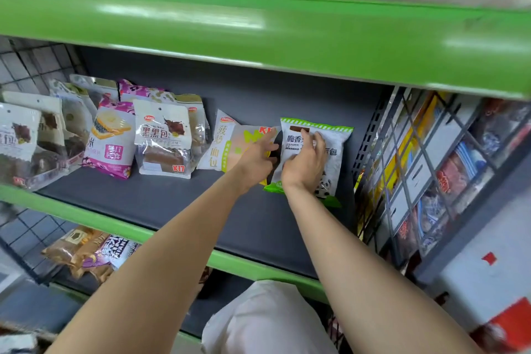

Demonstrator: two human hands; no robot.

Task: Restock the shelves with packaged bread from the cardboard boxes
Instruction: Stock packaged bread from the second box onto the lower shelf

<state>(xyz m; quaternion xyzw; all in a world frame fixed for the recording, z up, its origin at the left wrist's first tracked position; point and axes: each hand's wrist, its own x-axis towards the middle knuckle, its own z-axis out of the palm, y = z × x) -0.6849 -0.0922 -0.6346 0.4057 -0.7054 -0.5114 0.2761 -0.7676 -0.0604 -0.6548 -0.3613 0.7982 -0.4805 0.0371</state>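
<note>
**Both hands on bread packs at the right end of the grey shelf**

On the grey shelf (178,204), between two green shelf edges, both bare arms reach to the far right end. The right hand (303,162) lies on the front of a white and green bread pack (334,146) that leans against the back panel, its fingers bent over the pack's upper part and pressing it. The left hand (258,159) is just beside it, fingers curled at the edge of a pale pack with a yellow-green front (230,144); whether it truly grips that pack cannot be told, since the hand hides the contact. These two packs stand side by side, touching or nearly so.

Further left stand a white pack with a brown bun (163,138), a pink pack (110,141) and more pale packs (26,138) in a row. To the right, a wire rack (425,169) holds other packets. Below the near green edge (120,231), brown packs (83,253) lie on a lower shelf.
</note>
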